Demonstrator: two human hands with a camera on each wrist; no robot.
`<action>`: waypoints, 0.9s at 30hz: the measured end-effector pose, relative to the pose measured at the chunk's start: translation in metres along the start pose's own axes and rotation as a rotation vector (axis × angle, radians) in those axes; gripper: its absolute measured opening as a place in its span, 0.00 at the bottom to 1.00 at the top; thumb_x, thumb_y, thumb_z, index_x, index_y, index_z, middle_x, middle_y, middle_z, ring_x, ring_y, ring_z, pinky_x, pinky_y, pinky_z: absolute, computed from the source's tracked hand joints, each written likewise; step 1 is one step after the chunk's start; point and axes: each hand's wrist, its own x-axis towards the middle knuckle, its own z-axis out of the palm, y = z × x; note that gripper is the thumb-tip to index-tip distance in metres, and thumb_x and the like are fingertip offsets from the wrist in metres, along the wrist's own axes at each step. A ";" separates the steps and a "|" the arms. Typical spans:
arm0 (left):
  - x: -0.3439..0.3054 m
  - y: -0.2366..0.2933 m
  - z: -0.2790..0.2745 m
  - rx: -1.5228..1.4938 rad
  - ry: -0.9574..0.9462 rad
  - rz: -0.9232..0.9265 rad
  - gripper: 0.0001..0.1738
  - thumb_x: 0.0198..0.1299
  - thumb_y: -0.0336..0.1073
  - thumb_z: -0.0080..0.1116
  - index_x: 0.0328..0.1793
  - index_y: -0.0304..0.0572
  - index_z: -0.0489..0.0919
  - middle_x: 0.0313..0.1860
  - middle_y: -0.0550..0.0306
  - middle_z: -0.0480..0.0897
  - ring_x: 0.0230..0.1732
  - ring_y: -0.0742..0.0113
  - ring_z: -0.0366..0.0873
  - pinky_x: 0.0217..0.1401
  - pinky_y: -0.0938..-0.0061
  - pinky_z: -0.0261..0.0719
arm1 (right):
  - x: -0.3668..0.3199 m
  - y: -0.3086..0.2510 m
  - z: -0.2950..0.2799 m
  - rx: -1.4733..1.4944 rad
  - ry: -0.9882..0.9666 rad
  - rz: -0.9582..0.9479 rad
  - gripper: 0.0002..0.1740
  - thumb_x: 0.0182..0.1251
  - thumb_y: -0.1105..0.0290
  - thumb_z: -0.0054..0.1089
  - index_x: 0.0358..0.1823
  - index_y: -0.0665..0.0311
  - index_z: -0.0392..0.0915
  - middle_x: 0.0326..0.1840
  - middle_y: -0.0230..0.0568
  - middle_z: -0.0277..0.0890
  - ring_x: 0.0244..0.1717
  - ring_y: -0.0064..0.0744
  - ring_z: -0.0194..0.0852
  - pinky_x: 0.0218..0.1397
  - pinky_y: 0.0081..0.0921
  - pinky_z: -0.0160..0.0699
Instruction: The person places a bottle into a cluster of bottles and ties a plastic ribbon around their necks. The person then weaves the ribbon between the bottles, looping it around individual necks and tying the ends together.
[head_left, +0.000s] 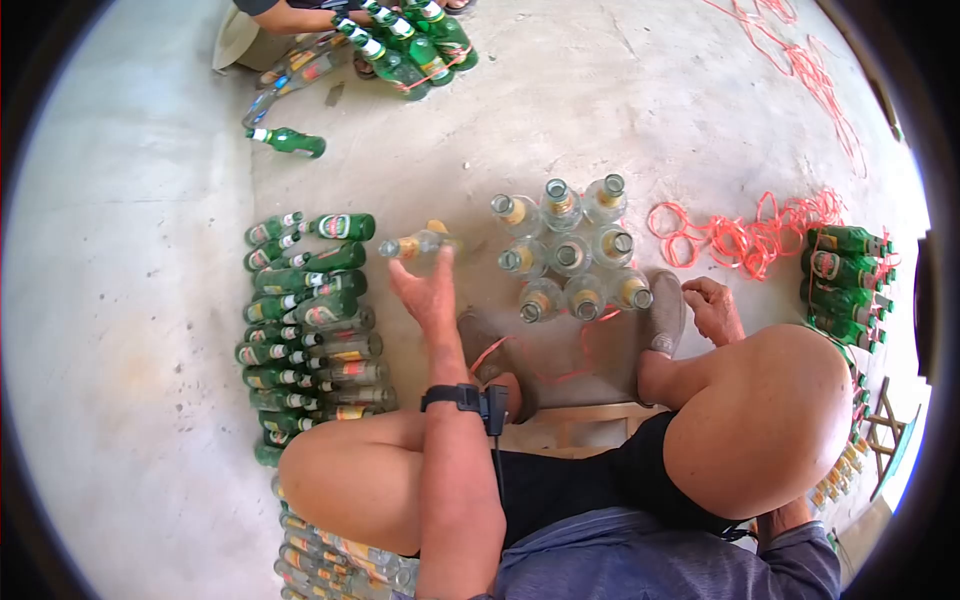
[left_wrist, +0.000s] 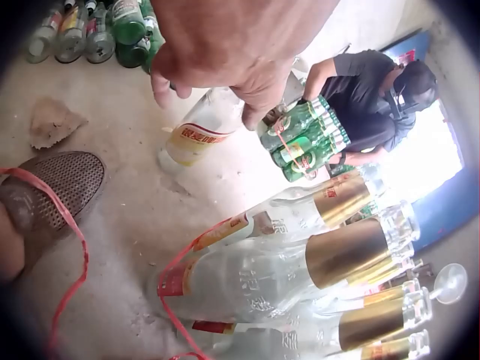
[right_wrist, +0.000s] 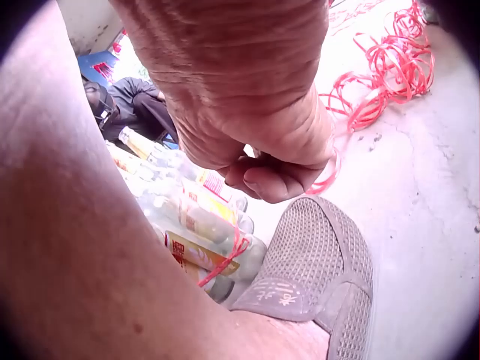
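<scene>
My left hand [head_left: 428, 295] reaches out ahead of my left knee and grips a clear glass bottle [head_left: 425, 243], which looks tilted and slightly blurred in the head view. In the left wrist view, thumb and fingers lie on either side of this bottle [left_wrist: 196, 135], whose label is white and yellow with red print. To its right, several clear bottles [head_left: 570, 254] with gold neck labels stand upright in a block, a pink plastic string [left_wrist: 169, 277] around them low down. Beside my right shin hangs my right hand [head_left: 715, 312], fingers [right_wrist: 274, 180] loosely curled, nothing visible in them.
Green and clear bottles [head_left: 285, 350] lie stacked at left. More green bottles [head_left: 845, 275] lie at right, near tangled pink string [head_left: 750, 235]. Ahead, another person [head_left: 290, 15] handles a tied bundle of green bottles [head_left: 410, 50]. One green bottle [head_left: 290, 141] lies alone.
</scene>
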 end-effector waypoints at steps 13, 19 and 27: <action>0.036 -0.016 -0.028 -0.197 0.134 0.249 0.18 0.70 0.32 0.75 0.61 0.32 0.83 0.54 0.50 0.88 0.51 0.63 0.85 0.59 0.64 0.84 | -0.020 -0.109 -0.024 -0.058 -0.001 -0.324 0.13 0.77 0.68 0.66 0.54 0.70 0.88 0.25 0.24 0.72 0.28 0.14 0.65 0.32 0.24 0.67; 0.007 0.090 -0.098 -0.288 0.147 0.486 0.15 0.70 0.29 0.74 0.58 0.31 0.83 0.50 0.54 0.85 0.51 0.67 0.82 0.56 0.64 0.86 | -0.053 -0.261 -0.052 -0.241 -0.155 -0.579 0.16 0.71 0.65 0.74 0.55 0.66 0.88 0.27 0.25 0.72 0.30 0.14 0.66 0.33 0.23 0.69; -0.048 0.236 -0.144 -0.171 -0.107 0.923 0.17 0.59 0.32 0.79 0.50 0.37 0.84 0.47 0.49 0.86 0.51 0.45 0.81 0.59 0.54 0.77 | -0.114 -0.373 -0.019 -0.254 -0.305 -1.198 0.37 0.59 0.49 0.88 0.65 0.61 0.85 0.48 0.35 0.78 0.32 0.18 0.74 0.33 0.21 0.76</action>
